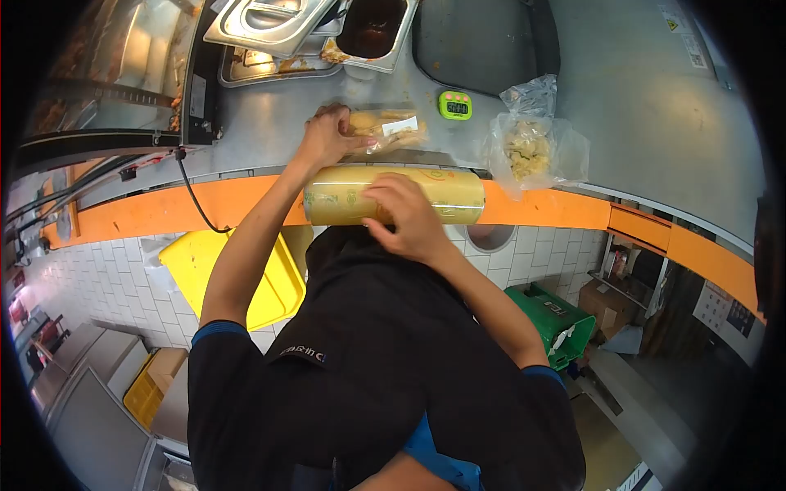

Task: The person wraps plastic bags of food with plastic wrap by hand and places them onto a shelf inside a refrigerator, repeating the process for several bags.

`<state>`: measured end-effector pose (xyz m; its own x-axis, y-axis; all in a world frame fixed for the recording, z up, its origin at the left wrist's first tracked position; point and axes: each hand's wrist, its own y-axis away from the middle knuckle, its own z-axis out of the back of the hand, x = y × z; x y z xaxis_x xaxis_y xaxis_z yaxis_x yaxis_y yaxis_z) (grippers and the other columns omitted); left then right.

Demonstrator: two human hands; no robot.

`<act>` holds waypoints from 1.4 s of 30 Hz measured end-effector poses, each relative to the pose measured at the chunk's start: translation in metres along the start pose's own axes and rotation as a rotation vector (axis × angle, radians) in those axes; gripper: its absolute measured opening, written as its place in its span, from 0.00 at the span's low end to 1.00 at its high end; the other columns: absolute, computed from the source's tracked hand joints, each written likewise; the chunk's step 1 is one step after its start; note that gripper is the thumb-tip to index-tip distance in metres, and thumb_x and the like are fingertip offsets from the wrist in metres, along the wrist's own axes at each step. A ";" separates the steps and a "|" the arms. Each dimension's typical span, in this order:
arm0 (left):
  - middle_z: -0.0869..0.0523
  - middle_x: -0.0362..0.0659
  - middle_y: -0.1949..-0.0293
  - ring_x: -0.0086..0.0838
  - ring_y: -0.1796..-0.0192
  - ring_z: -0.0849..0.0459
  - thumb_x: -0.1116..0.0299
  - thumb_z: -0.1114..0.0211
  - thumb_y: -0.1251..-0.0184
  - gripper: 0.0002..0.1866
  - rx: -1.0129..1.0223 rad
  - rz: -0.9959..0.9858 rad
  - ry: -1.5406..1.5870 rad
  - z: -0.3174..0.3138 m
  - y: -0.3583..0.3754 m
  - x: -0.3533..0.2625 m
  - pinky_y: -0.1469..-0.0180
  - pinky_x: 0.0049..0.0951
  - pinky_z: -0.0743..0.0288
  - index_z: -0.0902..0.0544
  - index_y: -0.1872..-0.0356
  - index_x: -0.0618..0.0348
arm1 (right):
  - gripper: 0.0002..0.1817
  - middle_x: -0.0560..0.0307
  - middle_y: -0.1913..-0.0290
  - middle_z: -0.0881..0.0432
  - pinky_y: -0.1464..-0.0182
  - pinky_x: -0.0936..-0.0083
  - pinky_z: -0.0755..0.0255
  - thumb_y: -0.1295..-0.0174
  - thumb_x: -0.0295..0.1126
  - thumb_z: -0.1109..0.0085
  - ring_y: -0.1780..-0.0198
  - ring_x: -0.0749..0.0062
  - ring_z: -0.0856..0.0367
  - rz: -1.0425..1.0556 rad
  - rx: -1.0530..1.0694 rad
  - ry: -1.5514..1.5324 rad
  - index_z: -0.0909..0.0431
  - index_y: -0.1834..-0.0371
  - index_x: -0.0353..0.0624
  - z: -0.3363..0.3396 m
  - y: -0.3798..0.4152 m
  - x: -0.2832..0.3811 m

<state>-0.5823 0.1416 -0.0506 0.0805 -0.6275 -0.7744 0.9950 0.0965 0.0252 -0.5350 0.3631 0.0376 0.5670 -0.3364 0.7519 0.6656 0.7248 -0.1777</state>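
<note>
A clear-wrapped packet of yellowish food [391, 127] with a white label lies on the steel counter. My left hand [329, 137] is closed at its left end, fingers curled and thumb against the wrap. In front of the packet, along the counter's orange edge, is a large roll of cling film [454, 196] lying sideways. My right hand [407, 217] rests on the middle of this roll, fingers stretched over it and thumb apart. To the right sits an untied clear plastic bag of pale chopped food [528, 154].
A green digital timer [455, 105] stands behind the packet, near a dark tray [483, 45]. Steel pans [270, 23] with sauce stains are at the back left, beside a heated display cabinet [123, 65]. A black cable [193, 192] hangs over the orange edge [565, 207].
</note>
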 end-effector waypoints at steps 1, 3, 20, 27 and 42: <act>0.28 0.45 0.76 0.36 0.71 0.31 0.51 0.17 0.57 0.32 0.003 0.003 0.001 0.001 0.000 0.000 0.67 0.37 0.32 0.33 0.80 0.62 | 0.21 0.47 0.50 0.22 0.38 0.59 0.31 0.51 0.28 0.28 0.43 0.48 0.24 0.040 0.025 -0.034 0.23 0.53 0.40 -0.014 -0.012 0.008; 0.26 0.44 0.76 0.37 0.71 0.28 0.48 0.17 0.60 0.32 -0.021 -0.005 0.016 -0.001 0.001 0.006 0.67 0.38 0.33 0.32 0.81 0.60 | 0.21 0.46 0.49 0.23 0.39 0.59 0.30 0.51 0.28 0.28 0.43 0.48 0.25 -0.015 0.032 -0.040 0.24 0.54 0.39 -0.039 -0.031 0.024; 0.24 0.42 0.73 0.38 0.64 0.27 0.47 0.17 0.61 0.31 -0.045 0.057 0.056 -0.003 0.004 0.010 0.58 0.40 0.36 0.30 0.80 0.57 | 0.19 0.50 0.52 0.22 0.44 0.63 0.22 0.51 0.32 0.22 0.43 0.51 0.20 0.207 0.015 -0.055 0.20 0.59 0.39 -0.059 -0.041 0.005; 0.22 0.41 0.69 0.39 0.58 0.26 0.45 0.18 0.64 0.30 -0.024 0.086 0.069 -0.006 0.003 0.014 0.57 0.43 0.40 0.28 0.80 0.55 | 0.19 0.52 0.54 0.21 0.44 0.63 0.23 0.54 0.30 0.21 0.44 0.55 0.20 0.386 0.064 0.000 0.21 0.61 0.39 -0.061 -0.040 -0.004; 0.25 0.40 0.75 0.37 0.63 0.28 0.42 0.18 0.62 0.33 -0.023 0.070 0.041 -0.006 0.004 0.014 0.55 0.40 0.39 0.32 0.80 0.55 | 0.14 0.54 0.52 0.23 0.50 0.70 0.22 0.51 0.25 0.25 0.52 0.62 0.18 0.248 0.066 -0.087 0.20 0.62 0.39 -0.056 -0.044 -0.001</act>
<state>-0.5776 0.1374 -0.0653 0.1468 -0.5864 -0.7966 0.9854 0.1569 0.0661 -0.5376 0.2981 0.0089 0.6627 -0.0930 0.7431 0.4775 0.8169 -0.3236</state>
